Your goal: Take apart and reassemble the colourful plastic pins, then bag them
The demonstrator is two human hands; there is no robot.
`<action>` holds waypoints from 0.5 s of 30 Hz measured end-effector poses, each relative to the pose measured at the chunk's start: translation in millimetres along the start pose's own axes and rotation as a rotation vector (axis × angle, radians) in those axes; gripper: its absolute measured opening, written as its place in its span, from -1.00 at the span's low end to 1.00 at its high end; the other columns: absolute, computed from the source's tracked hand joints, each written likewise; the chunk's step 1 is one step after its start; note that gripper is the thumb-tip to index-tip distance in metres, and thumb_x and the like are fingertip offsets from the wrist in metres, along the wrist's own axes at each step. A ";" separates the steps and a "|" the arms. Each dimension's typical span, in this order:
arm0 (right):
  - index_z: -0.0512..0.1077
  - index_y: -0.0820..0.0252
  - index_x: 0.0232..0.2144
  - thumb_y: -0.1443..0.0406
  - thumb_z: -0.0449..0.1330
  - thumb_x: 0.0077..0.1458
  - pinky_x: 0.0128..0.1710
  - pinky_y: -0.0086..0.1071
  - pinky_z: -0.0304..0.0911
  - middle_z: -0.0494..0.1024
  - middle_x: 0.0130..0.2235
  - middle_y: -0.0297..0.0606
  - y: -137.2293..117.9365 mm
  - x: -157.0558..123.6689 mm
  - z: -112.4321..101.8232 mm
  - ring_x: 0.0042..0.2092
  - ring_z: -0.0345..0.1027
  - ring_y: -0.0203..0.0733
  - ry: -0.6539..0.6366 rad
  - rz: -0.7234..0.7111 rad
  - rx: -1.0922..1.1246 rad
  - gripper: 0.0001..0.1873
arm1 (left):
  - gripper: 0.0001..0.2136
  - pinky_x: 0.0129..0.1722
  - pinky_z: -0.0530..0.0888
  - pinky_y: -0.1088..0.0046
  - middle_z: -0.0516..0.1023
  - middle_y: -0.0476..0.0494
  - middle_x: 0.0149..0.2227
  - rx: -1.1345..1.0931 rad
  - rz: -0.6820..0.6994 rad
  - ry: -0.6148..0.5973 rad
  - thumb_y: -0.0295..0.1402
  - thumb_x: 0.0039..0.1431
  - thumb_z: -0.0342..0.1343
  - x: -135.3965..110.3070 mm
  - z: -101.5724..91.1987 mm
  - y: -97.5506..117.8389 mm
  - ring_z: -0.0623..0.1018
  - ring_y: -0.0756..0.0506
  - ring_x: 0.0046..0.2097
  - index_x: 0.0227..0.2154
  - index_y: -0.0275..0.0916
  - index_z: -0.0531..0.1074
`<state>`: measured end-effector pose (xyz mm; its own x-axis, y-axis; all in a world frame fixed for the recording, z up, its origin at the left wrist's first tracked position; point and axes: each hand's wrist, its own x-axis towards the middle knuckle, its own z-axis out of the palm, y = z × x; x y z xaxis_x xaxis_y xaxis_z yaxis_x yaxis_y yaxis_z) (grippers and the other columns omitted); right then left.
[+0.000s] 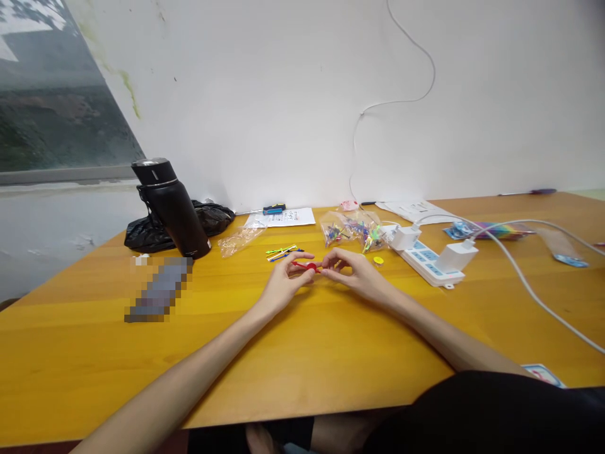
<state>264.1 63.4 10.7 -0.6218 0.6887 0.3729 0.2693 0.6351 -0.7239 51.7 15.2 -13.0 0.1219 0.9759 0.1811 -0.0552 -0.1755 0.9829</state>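
Both hands meet above the middle of the table, holding one small red plastic arrow spinner [311, 267] with a round centre and thin pointed ends. My left hand [283, 277] pinches it from the left between thumb and fingers. From the other side, the fingertips of my right hand [352, 272] close on its right end. Just beyond my left hand lie several similar thin arrows, among them a yellow-green arrow [278, 251] and a blue arrow [283, 256]. A small yellow round piece [378, 260] rests to the right of my right hand.
Clear bags of colourful small parts [352, 228] sit behind the hands. To the right is a white power strip [432, 268] with plugged chargers and cables. On the left stand a black bottle [172, 211], a black plastic bag [212, 217] and a blurred-out flat object [161, 290]. A screwdriver [271, 210] lies on paper.
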 end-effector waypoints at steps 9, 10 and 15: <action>0.47 0.15 -0.21 0.04 0.17 0.31 -0.17 -0.29 0.29 0.59 -0.19 -0.22 -4.2 -0.9 0.7 -0.20 0.42 -0.16 -0.097 0.035 -0.028 -0.70 | -0.62 0.01 0.55 0.17 0.69 -0.33 -0.11 -0.048 0.040 0.037 -0.20 0.12 0.34 3.6 -4.9 2.1 0.67 -0.21 -0.03 -0.08 -0.24 0.41; 0.47 0.15 -0.21 0.04 0.17 0.31 -0.18 -0.30 0.29 0.59 -0.20 -0.23 -4.2 -1.1 0.9 -0.21 0.41 -0.16 -0.107 0.042 -0.033 -0.70 | -0.63 0.02 0.54 0.17 0.70 -0.33 -0.11 -0.044 0.044 0.039 -0.20 0.12 0.34 3.6 -4.9 2.3 0.67 -0.21 -0.03 -0.08 -0.24 0.42; 0.47 0.14 -0.20 0.04 0.16 0.32 -0.22 -0.31 0.28 0.59 -0.22 -0.25 -1.8 -1.8 1.8 -0.25 0.40 -0.17 -0.144 0.060 -0.059 -0.70 | -0.65 0.06 0.52 0.15 0.70 -0.32 -0.13 -0.028 0.044 0.037 -0.22 0.12 0.33 3.3 -5.0 3.1 0.67 -0.20 -0.05 -0.11 -0.25 0.42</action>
<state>263.4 60.4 10.2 -0.7011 0.6716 0.2399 0.3492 0.6166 -0.7056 46.9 18.5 -9.5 0.0823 0.9715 0.2225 -0.0878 -0.2153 0.9726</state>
